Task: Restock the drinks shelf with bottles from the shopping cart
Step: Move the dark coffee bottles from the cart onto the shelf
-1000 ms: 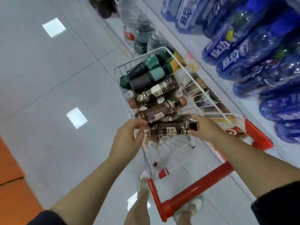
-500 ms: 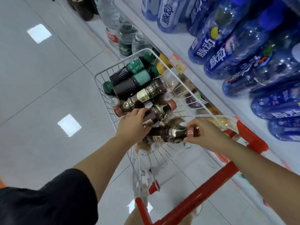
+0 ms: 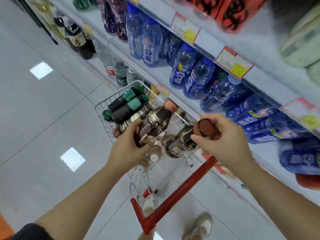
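Hands grip two bottles, caps angled toward shelf

The cart stands left of the shelf; bottles lie in it, seemingly stacked.

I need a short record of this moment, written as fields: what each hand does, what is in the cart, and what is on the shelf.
left hand: grips a brown bottle by its lower part, raised over the cart
right hand: grips a second brown bottle near its cap
cart: wire basket with red handle; green-capped bottles lie inside
shelf: rows of blue bottles, beside the cart
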`<state>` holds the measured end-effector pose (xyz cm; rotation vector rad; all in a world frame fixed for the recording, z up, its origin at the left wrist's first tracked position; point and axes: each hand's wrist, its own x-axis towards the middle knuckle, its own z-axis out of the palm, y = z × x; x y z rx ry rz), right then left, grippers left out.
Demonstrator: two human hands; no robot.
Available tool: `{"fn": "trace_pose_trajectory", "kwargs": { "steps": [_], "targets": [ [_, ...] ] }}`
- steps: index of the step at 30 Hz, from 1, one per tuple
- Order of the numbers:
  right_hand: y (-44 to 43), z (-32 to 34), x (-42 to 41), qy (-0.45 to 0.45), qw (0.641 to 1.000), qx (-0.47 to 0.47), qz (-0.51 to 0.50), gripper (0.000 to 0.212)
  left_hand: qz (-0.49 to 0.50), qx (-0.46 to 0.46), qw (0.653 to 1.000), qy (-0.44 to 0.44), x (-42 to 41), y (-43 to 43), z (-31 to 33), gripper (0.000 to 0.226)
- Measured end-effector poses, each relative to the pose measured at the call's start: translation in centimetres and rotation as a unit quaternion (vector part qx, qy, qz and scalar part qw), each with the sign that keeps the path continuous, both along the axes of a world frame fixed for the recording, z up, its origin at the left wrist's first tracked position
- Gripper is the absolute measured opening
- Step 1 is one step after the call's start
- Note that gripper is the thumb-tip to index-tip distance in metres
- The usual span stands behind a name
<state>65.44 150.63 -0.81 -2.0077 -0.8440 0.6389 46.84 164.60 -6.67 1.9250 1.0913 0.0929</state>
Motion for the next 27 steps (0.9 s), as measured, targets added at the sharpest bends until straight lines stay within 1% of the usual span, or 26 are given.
{"fn": "trace_pose_trajectory", "kwargs": {
  "steps": [3,4,5,7,10,14,16,22,25,27],
  "targets": [
    [-3.0,6.9,1.7,-0.047,0.996,0.06,-0.038,0.043,-0.015,0.005,0.995,-0.098,1.7,-2.0,6.7,0.066],
    [-4.2,9.2,2.2,-0.052,0.994,0.084,-0.046,0.04,-0.022,0.01,0.991,-0.13,2.5,-2.8,8.9,0.065],
    [-5.3,11.4,2.7,-0.056,0.992,0.106,-0.048,0.036,-0.031,0.016,0.986,-0.161,3.4,-3.7,11.2,0.063],
    [-7.9,15.6,3.3,-0.079,0.986,0.142,-0.043,0.038,-0.056,0.024,0.973,-0.224,5.3,-5.7,15.5,0.061],
    [-11.8,21.4,4.1,-0.119,0.971,0.2,-0.058,0.04,-0.093,0.046,0.948,-0.301,8.2,-9.2,21.8,0.062],
    [-17.7,28.2,5.8,-0.141,0.936,0.307,-0.1,0.037,-0.139,0.082,0.903,-0.399,12.0,-14.6,29.0,0.063],
    [-20.9,31.1,6.5,-0.159,0.917,0.344,-0.122,0.038,-0.166,0.087,0.878,-0.44,13.7,-17.5,32.0,0.064],
    [-31.4,37.0,7.0,-0.272,0.843,0.43,-0.177,0.033,-0.255,0.134,0.807,-0.515,18.4,-27.0,37.8,0.065],
    [-36.5,38.6,7.0,-0.343,0.815,0.429,-0.184,0.036,-0.289,0.181,0.775,-0.532,21.0,-31.4,39.7,0.065],
    [-39.4,39.1,7.2,-0.396,0.788,0.423,-0.206,0.039,-0.304,0.208,0.763,-0.532,22.5,-33.9,40.5,0.067]
  ]
}}
